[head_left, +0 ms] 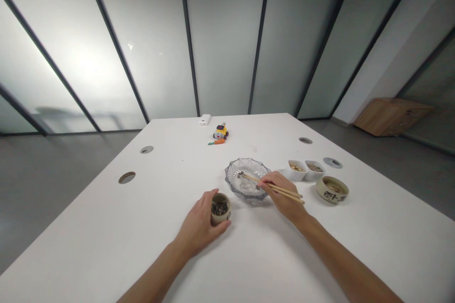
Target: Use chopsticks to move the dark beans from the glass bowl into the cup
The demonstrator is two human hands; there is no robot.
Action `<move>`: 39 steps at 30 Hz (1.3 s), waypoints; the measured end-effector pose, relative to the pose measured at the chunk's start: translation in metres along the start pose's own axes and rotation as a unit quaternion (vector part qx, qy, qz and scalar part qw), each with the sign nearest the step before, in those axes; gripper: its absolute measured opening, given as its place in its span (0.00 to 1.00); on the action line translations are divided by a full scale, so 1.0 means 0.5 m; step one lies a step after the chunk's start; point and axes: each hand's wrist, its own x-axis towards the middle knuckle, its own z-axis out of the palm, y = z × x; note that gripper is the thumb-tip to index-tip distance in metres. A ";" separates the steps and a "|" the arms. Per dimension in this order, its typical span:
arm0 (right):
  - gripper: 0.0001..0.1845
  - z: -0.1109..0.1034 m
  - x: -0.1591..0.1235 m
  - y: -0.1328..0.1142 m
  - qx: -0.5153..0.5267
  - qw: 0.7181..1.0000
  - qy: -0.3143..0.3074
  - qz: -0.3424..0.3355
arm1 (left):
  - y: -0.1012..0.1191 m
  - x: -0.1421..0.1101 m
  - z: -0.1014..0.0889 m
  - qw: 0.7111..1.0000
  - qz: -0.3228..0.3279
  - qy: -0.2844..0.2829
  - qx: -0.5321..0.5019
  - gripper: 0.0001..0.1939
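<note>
My left hand (199,225) is wrapped round a small beige cup (221,209) filled with dark seeds, standing on the white table (106,227). My right hand (282,194) grips a pair of wooden chopsticks (273,187). Their tips reach into a clear glass bowl (248,178) and pinch a small dark piece near its far left rim. The glass bowl sits just right of the cup, between my two hands.
Two small white square dishes (305,169) with food and a beige bowl with dark lettering (332,189) stand right of the glass bowl. A yellow toy car (221,131), an orange carrot toy (216,142) and a white box (204,119) lie at the far edge. Round cable holes dot the table.
</note>
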 end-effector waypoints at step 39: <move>0.14 -0.016 -0.019 -0.082 0.069 0.992 0.108 0.007 | 0.001 0.001 -0.001 1.000 0.003 0.008 -0.008 0.38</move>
